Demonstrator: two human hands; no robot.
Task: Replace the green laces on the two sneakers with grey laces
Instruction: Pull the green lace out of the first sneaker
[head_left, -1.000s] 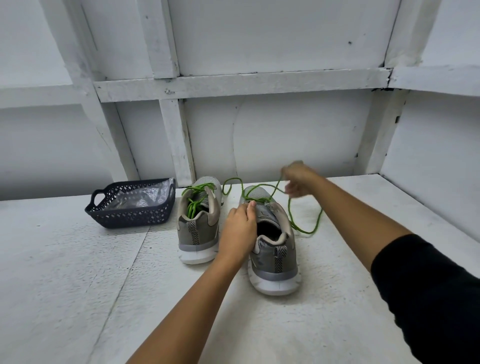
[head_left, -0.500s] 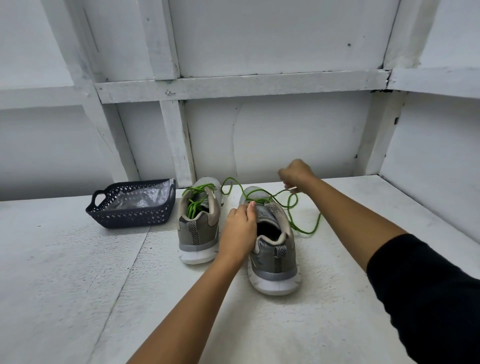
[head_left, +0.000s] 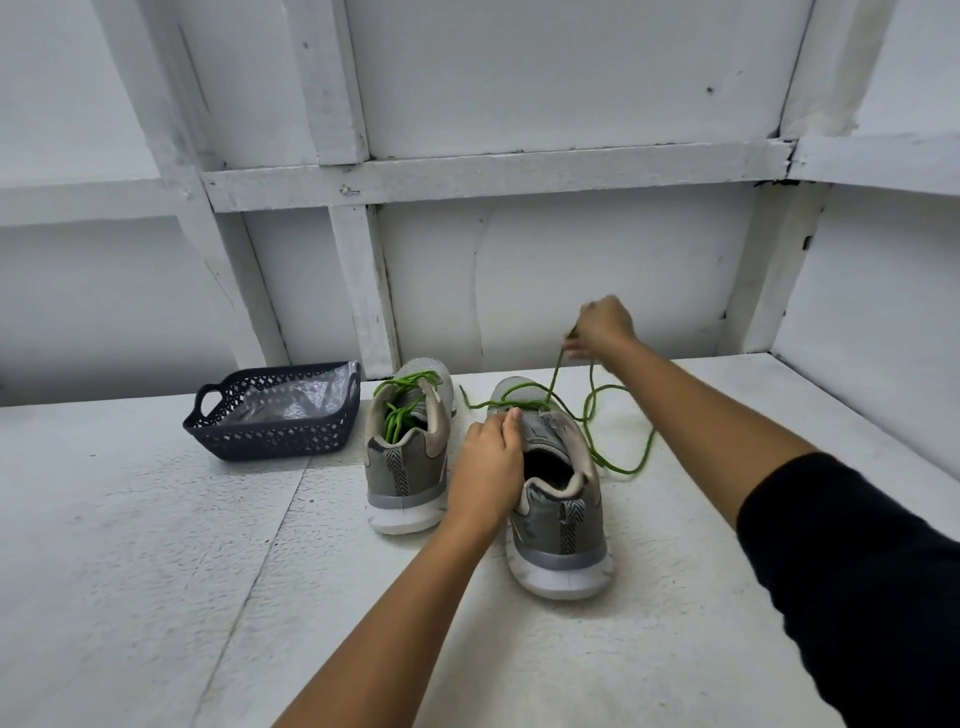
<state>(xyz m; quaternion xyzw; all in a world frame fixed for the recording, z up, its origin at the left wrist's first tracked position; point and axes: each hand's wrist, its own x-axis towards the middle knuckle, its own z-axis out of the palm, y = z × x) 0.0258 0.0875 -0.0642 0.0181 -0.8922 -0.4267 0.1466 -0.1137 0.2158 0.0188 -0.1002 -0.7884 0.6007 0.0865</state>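
White, rough-textured table top (head_left: 156, 571) set against a white panelled wall (head_left: 571, 78) crossed by wooden battens, seen from above and behind the hands.

The left hand (head_left: 488, 462) grasps the held sneaker (head_left: 563, 525) at its tongue and inner collar, fingers curled over the edge and thumb raised toward the toe. It hides the inner row of eyelets. This grey sneaker stands flat on its white sole, heel toward the viewer.

The right hand (head_left: 605, 327), beyond and to the right of the left hand, is raised above the table past the sneaker's toe. It is clenched on the loose green lace (head_left: 618, 467) (the fingers are slightly blurred, so the exact pinch cannot be made out). From this hand the lace runs down to the front eyelets just ahead of the left thumb. One short end lies on the table left of the toe. A long slack loop lies on the table to the right of the shoe, beneath the right forearm, whose black sleeve (head_left: 857, 571) fills the lower right corner.

Just left of the left hand stands the second sneaker (head_left: 405, 473), upright, close beside the first but apart from it, with its tucked green lace (head_left: 400, 415) bundled into the opening.

Further left of both hands sits a dark perforated basket (head_left: 270, 439) with handles, holding a crumpled clear plastic bag (head_left: 296, 400); its contents cannot be made out.
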